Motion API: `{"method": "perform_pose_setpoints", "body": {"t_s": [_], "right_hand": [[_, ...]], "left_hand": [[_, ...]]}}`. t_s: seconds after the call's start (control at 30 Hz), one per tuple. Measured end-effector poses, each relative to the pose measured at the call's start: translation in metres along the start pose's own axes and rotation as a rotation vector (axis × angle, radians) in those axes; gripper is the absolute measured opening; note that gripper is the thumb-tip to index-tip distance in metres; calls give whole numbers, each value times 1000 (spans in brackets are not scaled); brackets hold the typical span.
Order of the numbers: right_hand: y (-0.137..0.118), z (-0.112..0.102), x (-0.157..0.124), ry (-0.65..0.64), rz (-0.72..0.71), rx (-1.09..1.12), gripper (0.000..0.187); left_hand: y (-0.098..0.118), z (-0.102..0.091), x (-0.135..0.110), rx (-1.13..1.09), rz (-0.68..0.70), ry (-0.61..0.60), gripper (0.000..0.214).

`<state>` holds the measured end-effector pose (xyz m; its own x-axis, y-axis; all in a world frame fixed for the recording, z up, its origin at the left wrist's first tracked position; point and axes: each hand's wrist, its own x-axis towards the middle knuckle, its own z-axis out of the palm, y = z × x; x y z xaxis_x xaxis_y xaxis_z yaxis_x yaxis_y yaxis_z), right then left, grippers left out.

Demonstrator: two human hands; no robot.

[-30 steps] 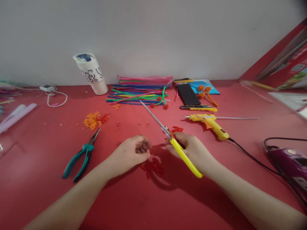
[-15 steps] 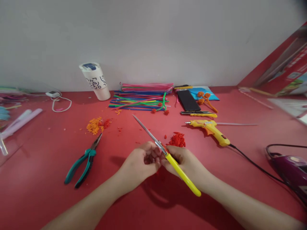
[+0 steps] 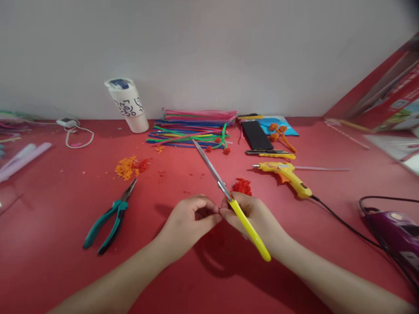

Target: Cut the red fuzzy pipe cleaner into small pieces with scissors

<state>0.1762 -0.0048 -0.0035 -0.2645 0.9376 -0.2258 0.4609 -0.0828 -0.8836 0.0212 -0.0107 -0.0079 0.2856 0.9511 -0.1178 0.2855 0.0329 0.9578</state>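
My right hand [image 3: 263,220] is closed around a pair of scissors [image 3: 251,231] with yellow handles, their metal blades pointing up and away to the left. Its thumb and fingertips also meet those of my left hand [image 3: 186,220]. The left fingers are pinched together at a tiny reddish bit, too small and too covered to make out. Just beyond my right hand lies a pile of small red pieces [image 3: 242,186]. To the left, teal-handled pliers [image 3: 120,205] rest with jaws toward a heap of orange bits [image 3: 126,168] and some red bits [image 3: 143,165].
Pipe cleaners [image 3: 196,115] lie along the wall beside a white tumbler [image 3: 131,107]. On the right are a black phone [image 3: 257,135], a cutter [image 3: 271,154], orange fuzzy flowers [image 3: 278,131], a yellow glue gun [image 3: 288,176] with a black cord, and a purple device [image 3: 393,231].
The scissors have turned, so their blades point more steeply away from me. Both hands stay together at the fingertips, with only slight finger movement. The view has shifted a little.
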Motion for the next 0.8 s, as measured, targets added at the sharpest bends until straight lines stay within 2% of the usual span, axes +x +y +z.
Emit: {"method": "perform_pose_setpoints", "body": {"t_s": [0.17,0.3,0.4,0.57,0.8], "right_hand": [[-2,2,0,35,-60,-42,14],[1,-8,-1,69,-108,-129,19],[4,-17,-1,99,-127,-373,25],[6,-20,-3,101,-154,-720,29],[17,-17,-1,43,-211,-824,26]], "left_hand": [[2,4,-2,50,-13,15,8],[0,-1,1,-214,-130,44,9],[-4,-8,5,-451,-181,133,9],[-9,-17,7,-692,-137,271,9],[-5,-20,7,-759,-103,371,7]]}}
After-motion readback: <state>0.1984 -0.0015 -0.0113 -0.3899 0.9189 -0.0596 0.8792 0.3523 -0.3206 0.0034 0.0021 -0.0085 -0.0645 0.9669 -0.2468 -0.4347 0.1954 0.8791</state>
